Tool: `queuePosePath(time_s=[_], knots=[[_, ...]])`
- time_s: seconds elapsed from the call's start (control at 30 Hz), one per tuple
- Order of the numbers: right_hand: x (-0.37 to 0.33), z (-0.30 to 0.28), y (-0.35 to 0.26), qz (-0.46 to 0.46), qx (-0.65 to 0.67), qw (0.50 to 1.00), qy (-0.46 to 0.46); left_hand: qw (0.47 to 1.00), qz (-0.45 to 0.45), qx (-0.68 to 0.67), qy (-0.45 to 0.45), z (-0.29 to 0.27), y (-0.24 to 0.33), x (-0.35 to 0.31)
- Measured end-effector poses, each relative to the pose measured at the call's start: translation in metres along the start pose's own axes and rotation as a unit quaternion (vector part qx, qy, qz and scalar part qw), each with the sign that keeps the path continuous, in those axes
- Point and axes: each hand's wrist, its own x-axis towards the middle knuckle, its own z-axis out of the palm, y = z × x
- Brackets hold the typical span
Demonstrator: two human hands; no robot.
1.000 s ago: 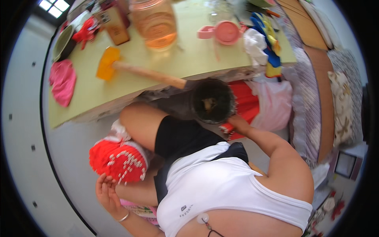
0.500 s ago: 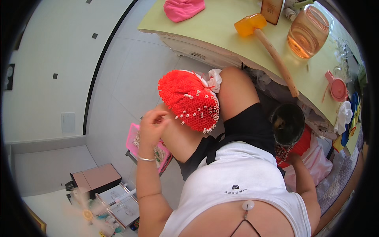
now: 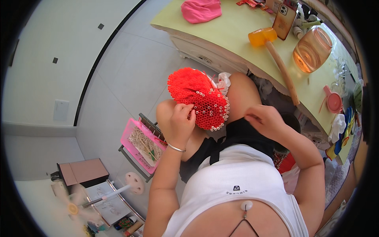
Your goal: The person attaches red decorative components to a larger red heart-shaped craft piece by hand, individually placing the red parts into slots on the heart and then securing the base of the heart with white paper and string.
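Here, left grip (image 3: 181, 123) at honeycombed red tube bundle (image 3: 189, 83), right grip (image 3: 267, 121) bent nearby; both closures unclear.

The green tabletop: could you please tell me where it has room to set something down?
Bare tabletop shows between the pink cloth and the orange mallet, and between its handle and the round pink item. Crowded spots: around the phone and the white cloth.
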Motion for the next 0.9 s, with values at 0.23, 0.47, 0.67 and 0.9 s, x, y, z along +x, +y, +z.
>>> queuePosePath(time_s=[0.23, 0.47, 0.67, 0.9], knots=[[0.099, 0.069, -0.050, -0.161, -0.155, 0.971, -0.080, 0.997, 0.076, 0.022, -0.006, -0.002, -0.011, 0.013], [0.128, 0.121, -0.039, -0.207, -0.270, 0.937, -0.074, 0.999, 0.046, 0.010, -0.004, -0.014, -0.013, -0.001], [0.109, 0.114, -0.056, -0.209, -0.155, 0.961, -0.095, 0.998, 0.045, -0.051, 0.011, -0.019, -0.015, -0.016], [0.118, 0.111, -0.059, -0.193, -0.149, 0.963, -0.118, 0.996, 0.082, -0.017, 0.040, -0.021, -0.017, -0.012]])
